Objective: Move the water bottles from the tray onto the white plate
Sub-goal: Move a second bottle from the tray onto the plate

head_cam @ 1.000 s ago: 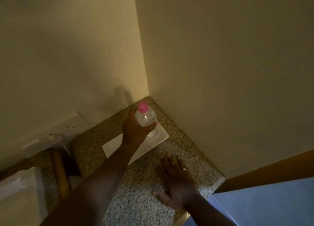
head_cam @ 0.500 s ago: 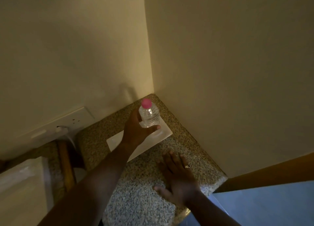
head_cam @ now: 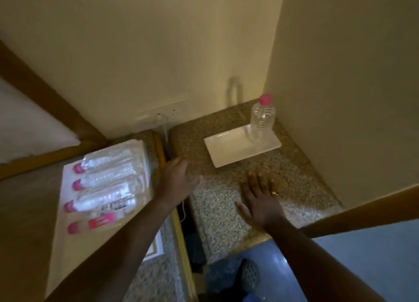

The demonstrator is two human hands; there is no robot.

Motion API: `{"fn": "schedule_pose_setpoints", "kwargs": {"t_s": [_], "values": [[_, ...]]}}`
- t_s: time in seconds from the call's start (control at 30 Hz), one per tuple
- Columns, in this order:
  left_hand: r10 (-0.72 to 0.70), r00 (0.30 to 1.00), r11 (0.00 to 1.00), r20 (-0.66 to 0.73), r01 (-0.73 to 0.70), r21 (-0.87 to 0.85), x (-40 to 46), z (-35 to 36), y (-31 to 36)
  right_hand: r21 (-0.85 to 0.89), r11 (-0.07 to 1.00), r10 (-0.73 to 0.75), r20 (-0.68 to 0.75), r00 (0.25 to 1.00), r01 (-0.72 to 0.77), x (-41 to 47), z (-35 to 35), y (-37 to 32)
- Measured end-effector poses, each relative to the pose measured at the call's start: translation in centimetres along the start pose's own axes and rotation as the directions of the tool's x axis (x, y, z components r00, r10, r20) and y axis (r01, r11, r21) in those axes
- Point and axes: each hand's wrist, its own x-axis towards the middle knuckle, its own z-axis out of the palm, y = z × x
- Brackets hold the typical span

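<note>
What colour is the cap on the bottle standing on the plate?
Pink, seen in the head view: the cap tops the clear bottle on the white plate.

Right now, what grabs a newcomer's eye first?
A lone upright bottle with a pink cap stands on the right end of the white plate in the counter corner. At left, four pink-capped bottles lie on a tray, with the open left hand between tray and plate.
</note>
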Motion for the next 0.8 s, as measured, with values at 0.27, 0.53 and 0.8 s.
{"fn": "schedule_pose_setpoints", "kwargs": {"t_s": [0.27, 0.53, 0.8], "values": [[0.04, 0.997, 0.992, -0.068, -0.032, 0.118, -8.5, -5.8, -8.0, -0.015, 0.999, -0.053, 0.003, 0.999, 0.053, -0.2, 1.0, -7.9], [-0.029, 1.0, 0.939, -0.008, 0.03, 0.343, -13.0, -9.3, -13.9, -0.051, 0.999, -0.005, 0.013, 1.0, 0.006, -0.4, 0.8, -9.8], [-0.084, 0.988, 0.946, 0.132, 0.037, 0.322, -12.2, -8.9, -14.5, -0.07, 0.997, 0.023, 0.022, 0.999, -0.021, -0.4, 0.8, -10.0]]}}
